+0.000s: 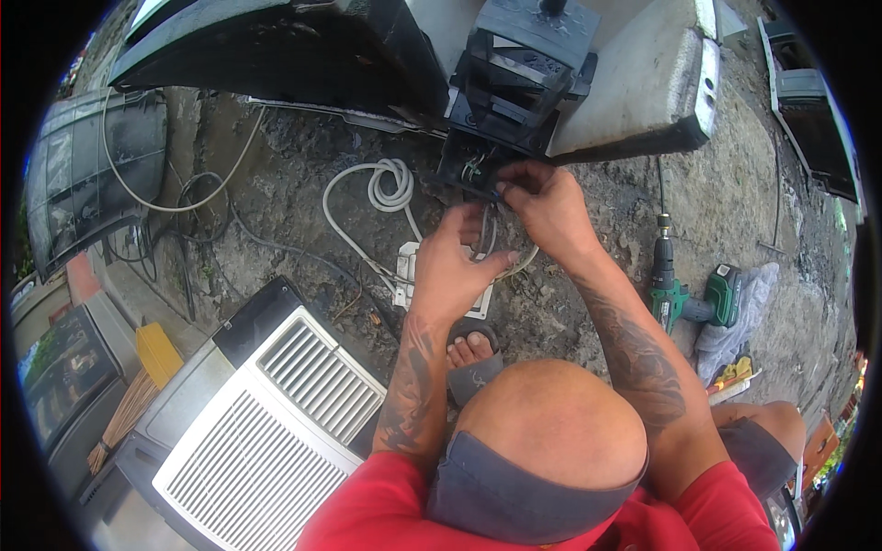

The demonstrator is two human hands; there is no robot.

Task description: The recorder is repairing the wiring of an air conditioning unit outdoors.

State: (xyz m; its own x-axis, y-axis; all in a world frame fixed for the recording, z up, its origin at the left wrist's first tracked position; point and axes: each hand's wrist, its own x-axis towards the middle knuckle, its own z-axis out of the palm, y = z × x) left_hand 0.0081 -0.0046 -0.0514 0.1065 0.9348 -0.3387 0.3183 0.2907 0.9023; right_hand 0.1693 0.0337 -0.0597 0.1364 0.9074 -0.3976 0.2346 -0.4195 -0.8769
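My right hand [549,209] is at the right edge of a small black wiring box [450,158] below the grey metal housing [533,37]. Its thumb and forefinger are pinched together at the box edge; whatever they grip is too small to make out. Loose thin wires [473,170] show inside the box. Just below, my left hand [446,271] has its thumb spread away from its fingers, whose tips are blurred beside a grey cable [490,230]. Under this hand, partly covered, lies a white bracket-like piece [480,305], and a looped white cord [390,188] runs to it.
A green cordless drill [669,285] lies on the rough ground at right, by a grey cloth [740,321]. A white louvred grille panel [266,441] sits at lower left near a straw brush [124,418]. Dark casing [285,64] and a white panel [643,83] flank the housing.
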